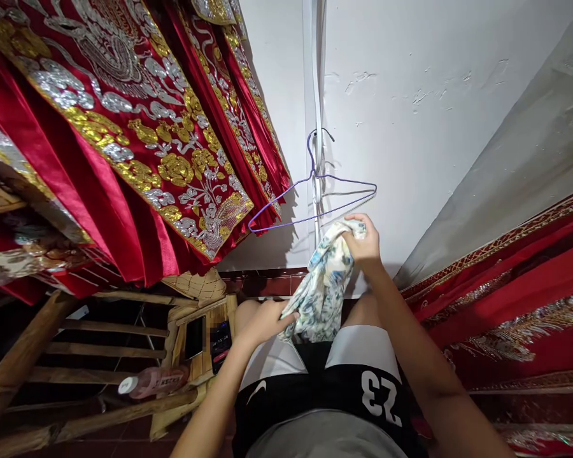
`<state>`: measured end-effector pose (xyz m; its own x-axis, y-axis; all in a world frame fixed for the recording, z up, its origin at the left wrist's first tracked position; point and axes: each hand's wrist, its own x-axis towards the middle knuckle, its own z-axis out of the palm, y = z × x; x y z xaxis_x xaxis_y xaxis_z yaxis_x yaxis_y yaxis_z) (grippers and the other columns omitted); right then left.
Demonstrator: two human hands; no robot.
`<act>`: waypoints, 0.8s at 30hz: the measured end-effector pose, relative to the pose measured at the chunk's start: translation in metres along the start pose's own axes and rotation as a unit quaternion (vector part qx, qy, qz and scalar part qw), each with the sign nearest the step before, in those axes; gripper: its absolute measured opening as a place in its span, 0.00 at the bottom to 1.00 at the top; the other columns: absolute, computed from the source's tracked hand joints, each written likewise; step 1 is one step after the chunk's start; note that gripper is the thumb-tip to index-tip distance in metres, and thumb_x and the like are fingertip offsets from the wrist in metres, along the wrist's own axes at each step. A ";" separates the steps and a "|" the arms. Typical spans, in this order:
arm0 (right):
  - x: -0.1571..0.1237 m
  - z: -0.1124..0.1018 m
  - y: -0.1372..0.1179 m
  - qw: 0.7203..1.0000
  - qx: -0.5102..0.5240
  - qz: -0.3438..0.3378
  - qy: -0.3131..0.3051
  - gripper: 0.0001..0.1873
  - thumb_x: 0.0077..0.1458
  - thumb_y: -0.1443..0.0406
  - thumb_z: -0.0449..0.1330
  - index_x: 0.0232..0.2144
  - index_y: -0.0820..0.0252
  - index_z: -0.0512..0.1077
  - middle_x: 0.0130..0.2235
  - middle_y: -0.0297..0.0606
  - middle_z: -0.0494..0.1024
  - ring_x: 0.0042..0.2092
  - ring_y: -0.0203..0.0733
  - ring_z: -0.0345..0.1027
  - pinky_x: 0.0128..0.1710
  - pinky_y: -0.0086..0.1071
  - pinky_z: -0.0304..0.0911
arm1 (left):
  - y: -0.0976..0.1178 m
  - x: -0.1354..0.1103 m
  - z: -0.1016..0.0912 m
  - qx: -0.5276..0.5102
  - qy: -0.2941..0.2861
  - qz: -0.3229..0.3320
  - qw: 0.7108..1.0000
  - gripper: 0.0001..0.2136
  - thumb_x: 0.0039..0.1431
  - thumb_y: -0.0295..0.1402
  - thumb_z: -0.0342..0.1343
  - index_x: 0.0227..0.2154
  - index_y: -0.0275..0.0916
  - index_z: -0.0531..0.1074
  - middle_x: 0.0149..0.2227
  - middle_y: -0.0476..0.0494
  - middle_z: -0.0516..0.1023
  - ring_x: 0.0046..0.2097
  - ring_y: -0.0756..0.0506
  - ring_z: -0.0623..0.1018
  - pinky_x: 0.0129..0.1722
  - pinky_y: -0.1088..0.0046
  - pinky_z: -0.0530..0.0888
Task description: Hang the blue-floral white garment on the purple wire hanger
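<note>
Hanging red drapes flank the white wall behind the floral cloth.

Red embroidered drapes hang above a wooden frame.

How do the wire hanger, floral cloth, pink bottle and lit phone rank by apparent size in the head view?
Largest: wire hanger and floral cloth, too close to rank; hanger spans wider, cloth fills more.
Then pink bottle.
Smallest: lit phone.

Floral blue-white cloth, bunched, held upright, beneath purple wire hanger
</note>
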<state>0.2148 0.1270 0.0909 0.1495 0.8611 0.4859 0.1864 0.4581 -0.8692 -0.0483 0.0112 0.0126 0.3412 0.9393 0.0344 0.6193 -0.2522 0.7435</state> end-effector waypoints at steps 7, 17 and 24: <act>0.049 0.029 0.033 0.988 0.003 0.056 -0.144 0.17 0.56 0.55 0.60 0.42 0.61 0.76 0.43 0.43 0.81 0.44 0.46 0.72 0.48 0.37 0.66 | -0.012 -0.003 -0.050 -0.069 0.130 0.011 0.989 0.09 0.48 0.41 0.72 0.24 0.46 0.79 0.27 0.46 0.82 0.35 0.38 0.81 0.69 0.54 0.60; 0.016 -0.039 0.007 0.997 0.013 0.042 -0.061 0.15 0.51 0.54 0.66 0.25 0.57 0.70 0.25 0.33 0.70 0.29 0.38 0.60 0.28 0.31 0.58 | 0.025 0.039 -0.116 -0.008 0.167 0.111 0.980 0.10 0.59 0.38 0.60 0.24 0.41 0.75 0.56 0.35 0.77 0.60 0.33 0.74 0.67 0.57 0.63; -0.008 -0.033 -0.023 0.986 -0.050 0.022 -0.154 0.12 0.55 0.62 0.60 0.23 0.57 0.65 0.24 0.30 0.65 0.28 0.36 0.56 0.27 0.30 0.51 | 0.077 0.096 -0.110 -0.013 0.254 0.206 0.945 0.05 0.62 0.29 0.53 0.32 0.41 0.74 0.52 0.38 0.78 0.56 0.39 0.75 0.59 0.64 0.69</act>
<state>0.2417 0.1029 0.1099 -0.1403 0.9129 0.3834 0.2840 0.4080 -0.8677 -0.0456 0.1080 0.1468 0.1623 0.7548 0.6356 0.4875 -0.6214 0.6134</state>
